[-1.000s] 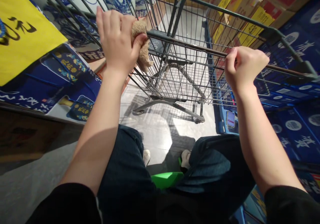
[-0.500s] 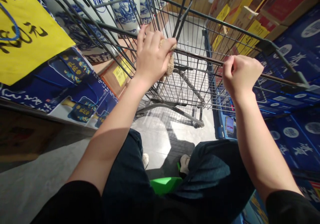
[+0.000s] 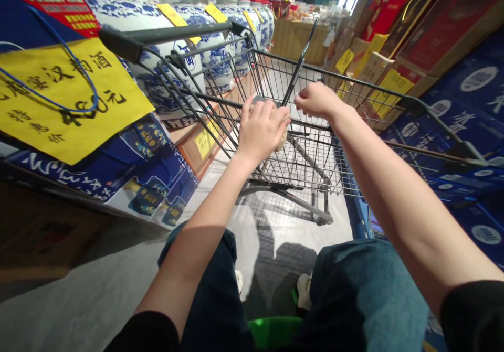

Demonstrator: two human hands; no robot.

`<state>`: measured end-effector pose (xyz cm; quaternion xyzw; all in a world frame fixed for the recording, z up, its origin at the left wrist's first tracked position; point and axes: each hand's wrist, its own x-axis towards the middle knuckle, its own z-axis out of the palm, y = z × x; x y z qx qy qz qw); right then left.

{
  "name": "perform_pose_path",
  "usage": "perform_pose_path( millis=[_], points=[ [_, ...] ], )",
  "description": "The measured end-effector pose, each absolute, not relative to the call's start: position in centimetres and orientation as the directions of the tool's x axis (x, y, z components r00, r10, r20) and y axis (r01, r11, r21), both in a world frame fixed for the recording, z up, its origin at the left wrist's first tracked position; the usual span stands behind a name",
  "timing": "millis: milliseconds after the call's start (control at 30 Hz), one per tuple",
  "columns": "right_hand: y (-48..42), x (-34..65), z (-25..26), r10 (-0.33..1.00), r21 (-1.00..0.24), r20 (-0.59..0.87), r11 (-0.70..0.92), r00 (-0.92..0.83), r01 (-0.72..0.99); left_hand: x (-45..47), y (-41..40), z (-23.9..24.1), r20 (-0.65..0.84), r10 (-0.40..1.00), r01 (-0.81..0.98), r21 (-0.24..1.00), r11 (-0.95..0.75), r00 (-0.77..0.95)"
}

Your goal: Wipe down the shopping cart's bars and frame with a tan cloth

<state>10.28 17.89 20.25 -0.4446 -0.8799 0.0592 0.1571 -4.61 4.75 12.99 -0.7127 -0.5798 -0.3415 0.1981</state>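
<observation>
My left hand point(image 3: 262, 131) is closed over a tan cloth point(image 3: 282, 140), pressing it against the top rail of a dark wire shopping cart point(image 3: 354, 136). Part of the cloth hangs below my fingers. My right hand point(image 3: 318, 100) is a loose fist just above the same rail, to the right of my left hand and near an upright dark bar point(image 3: 298, 74) of the cart. I see nothing in its curled fingers. The cart stands at an angle before my knees, its black push handle point(image 3: 169, 33) at the upper left.
Large blue-and-white jars point(image 3: 145, 13) with red cloth tops line the left. A yellow price sign point(image 3: 63, 95) hangs over blue gift boxes nearby. Stacked blue cartons point(image 3: 468, 100) and cardboard boxes crowd the right. Something green point(image 3: 273, 331) is below me, between my legs.
My right hand has let go of the rail and moved left, closer to my left hand. My left hand stays on the cloth. The view has tilted up, showing more of the jars.
</observation>
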Motion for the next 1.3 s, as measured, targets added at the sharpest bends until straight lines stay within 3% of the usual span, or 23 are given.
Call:
perform_pose_path(
  millis=[133, 267, 400, 500, 633, 733, 833, 1000, 1067, 1167, 1300],
  points=[
    [17.1, 10.1, 19.3, 0.758, -0.283, 0.09, 0.642, -0.647, 0.713, -7.1, 5.5, 13.1, 0.761, 0.649, 0.952, 0.194, -0.237, 0.006],
    [17.0, 10.7, 19.1, 0.817, -0.285, 0.001, 0.552, -0.576, 0.783, -12.3, 5.9, 13.3, 0.783, 0.601, 0.943, 0.303, -0.139, -0.163],
    [18.6, 11.0, 18.4, 0.816, -0.332, -0.281, 0.411, -0.505, 0.849, -14.1, 5.8, 13.3, 0.797, 0.582, 0.962, 0.259, -0.089, -0.161],
    [19.6, 11.0, 17.7, 0.808, -0.35, -0.378, 0.327, -0.452, 0.878, -10.9, 5.5, 13.0, 0.781, 0.616, 0.956, 0.248, -0.154, -0.104],
    [19.9, 10.9, 17.4, 0.838, -0.337, -0.379, 0.27, -0.393, 0.902, -5.5, 5.0, 12.6, 0.722, 0.691, 0.94, 0.214, -0.267, 0.032],
    [19.6, 11.1, 17.5, 0.839, -0.349, -0.381, 0.258, -0.388, 0.901, -5.6, 5.3, 12.4, 0.7, 0.713, 0.939, 0.218, -0.265, 0.039],
    [19.3, 11.3, 17.6, 0.849, -0.362, -0.378, 0.232, -0.37, 0.903, -9.8, 6.9, 11.8, 0.736, 0.675, 0.965, 0.216, -0.147, -0.062],
    [18.8, 11.2, 18.0, 0.844, -0.378, -0.371, 0.244, -0.388, 0.893, -17.3, 10.9, 10.2, 0.855, 0.472, 0.975, 0.169, 0.142, -0.216],
    [18.9, 11.1, 18.2, 0.823, -0.378, -0.392, 0.265, -0.412, 0.887, -17.0, 11.1, 10.0, 0.846, 0.49, 0.975, 0.148, 0.166, -0.212],
    [19.2, 11.2, 18.3, 0.829, -0.341, -0.411, 0.248, -0.38, 0.907, -12.6, 9.2, 10.4, 0.789, 0.59, 0.985, 0.155, 0.082, -0.173],
    [19.5, 11.6, 18.0, 0.842, -0.355, -0.421, 0.188, -0.337, 0.916, -5.2, 5.3, 12.0, 0.658, 0.753, 0.959, 0.219, -0.178, -0.01]
  ],
)
